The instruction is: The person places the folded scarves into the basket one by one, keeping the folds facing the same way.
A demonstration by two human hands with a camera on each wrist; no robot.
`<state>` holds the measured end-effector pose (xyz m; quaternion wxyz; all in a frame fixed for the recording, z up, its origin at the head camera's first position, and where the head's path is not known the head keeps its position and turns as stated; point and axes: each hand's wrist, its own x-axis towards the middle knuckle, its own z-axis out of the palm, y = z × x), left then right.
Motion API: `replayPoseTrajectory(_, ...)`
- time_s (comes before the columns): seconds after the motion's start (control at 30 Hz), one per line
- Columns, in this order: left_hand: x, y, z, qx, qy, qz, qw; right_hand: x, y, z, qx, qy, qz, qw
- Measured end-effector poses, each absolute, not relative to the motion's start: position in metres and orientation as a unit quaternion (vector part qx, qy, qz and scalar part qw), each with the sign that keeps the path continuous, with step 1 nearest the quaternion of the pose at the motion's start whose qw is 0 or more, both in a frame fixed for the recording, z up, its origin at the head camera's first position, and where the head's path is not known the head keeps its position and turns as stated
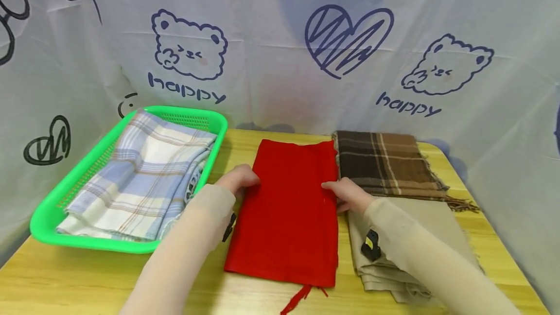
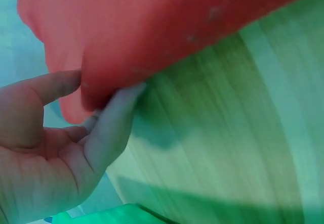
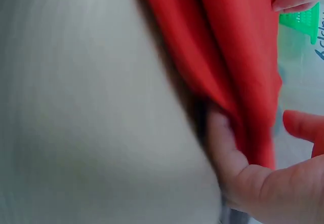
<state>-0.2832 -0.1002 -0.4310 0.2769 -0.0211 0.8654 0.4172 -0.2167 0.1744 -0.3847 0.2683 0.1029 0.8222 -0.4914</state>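
A folded red scarf (image 1: 288,213) lies lengthwise on the table, with fringe showing at its near end. My left hand (image 1: 238,179) is at its left edge; in the left wrist view the thumb (image 2: 63,85) meets the red cloth (image 2: 131,27) while the fingers reach beneath, pinching the edge. At the opposite edge is my right hand (image 1: 350,193). Its fingers (image 3: 228,148) are tucked under the red cloth (image 3: 238,47) in the right wrist view, and its thumb (image 3: 301,125) stands apart from the fabric. The fingertips under the scarf are hidden.
On the left, a green plastic basket (image 1: 43,222) holds a folded blue-and-white plaid scarf (image 1: 153,174). A brown plaid scarf (image 1: 380,164) lies at the back right, with a folded beige scarf (image 1: 428,227) in front, partly under my right forearm. A white curtain (image 1: 271,77) with drawings hangs behind.
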Motion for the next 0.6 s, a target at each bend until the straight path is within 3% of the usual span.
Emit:
replayPoseTrajectory(0.13, -0.325, -0.107, -0.483, -0.006, 0.885, 0.373, 0.277, -0.217, 0.166, -0.394, 0.114, 0.808, -0.523, 0.245)
replayPoseTrajectory(0.23, -0.308, -0.102, -0.457, 0.012, 0.909, 0.336, 0.245, -0.22, 0.162, -0.394, 0.104, 0.817, -0.522, 0.223)
replayPoseTrajectory(0.33, -0.311, -0.1, -0.444, 0.029, 0.918, 0.328, 0.221, -0.224, 0.161, -0.386, 0.096, 0.823, -0.519, 0.21)
replayPoseTrajectory(0.6, -0.369, -0.105, -0.487, 0.047, 0.913, 0.349, 0.204, -0.229, 0.157, -0.358, 0.092, 0.825, -0.517, 0.207)
